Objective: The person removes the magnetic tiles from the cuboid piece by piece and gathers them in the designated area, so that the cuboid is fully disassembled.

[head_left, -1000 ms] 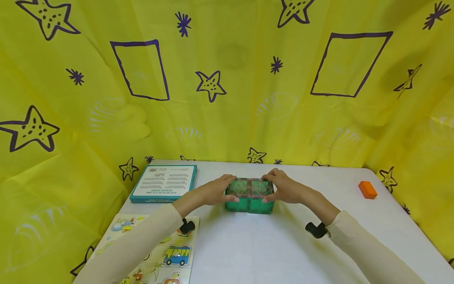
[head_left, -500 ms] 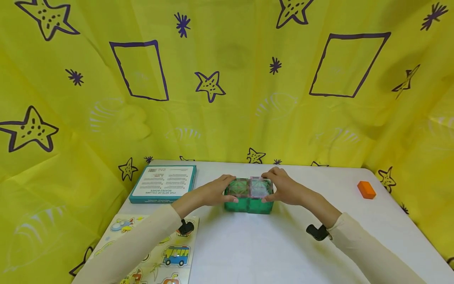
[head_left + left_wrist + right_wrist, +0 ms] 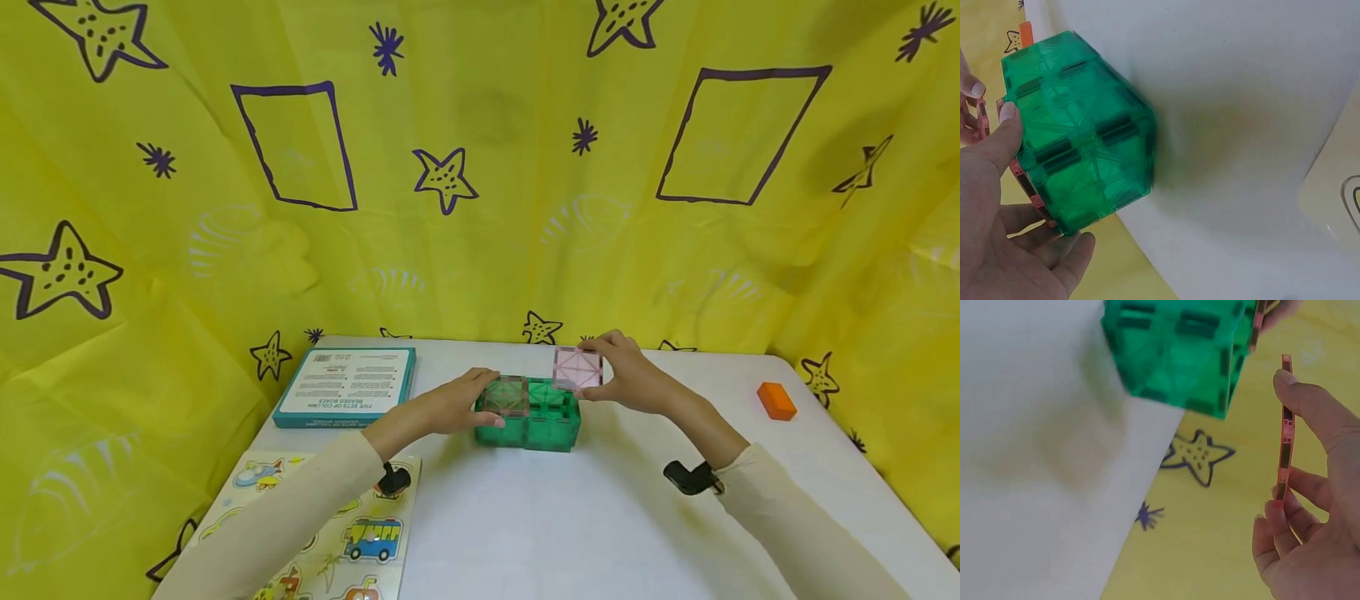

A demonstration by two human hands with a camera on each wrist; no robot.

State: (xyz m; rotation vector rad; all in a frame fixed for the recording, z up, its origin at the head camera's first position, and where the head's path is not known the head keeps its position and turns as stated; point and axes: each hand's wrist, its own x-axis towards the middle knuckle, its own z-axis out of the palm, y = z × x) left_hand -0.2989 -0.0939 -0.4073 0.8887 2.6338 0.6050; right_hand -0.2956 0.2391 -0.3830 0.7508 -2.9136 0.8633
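A box built of green see-through magnetic tiles (image 3: 527, 432) stands on the white table. One pink square magnetic tile (image 3: 507, 395) covers the left half of its top; the right half is uncovered. My left hand (image 3: 453, 403) grips this tile and the box's left end between thumb and fingers, as the left wrist view also shows. Held clear of the box, above its right back corner, is a second pink tile (image 3: 577, 368). My right hand (image 3: 626, 375) pinches that tile by its edges, thumb on the near side, and it appears edge-on in the right wrist view.
At the back left lies a teal and white boxed set (image 3: 347, 385). A wooden picture puzzle board (image 3: 375, 508) with vehicles sits under my left forearm. An orange block (image 3: 777, 401) rests at the far right. Behind the table hangs a yellow patterned curtain (image 3: 487, 250).
My right hand has lifted the right pink tile off the green box and moved it up and to the right. The left hand has stayed in place on the box.
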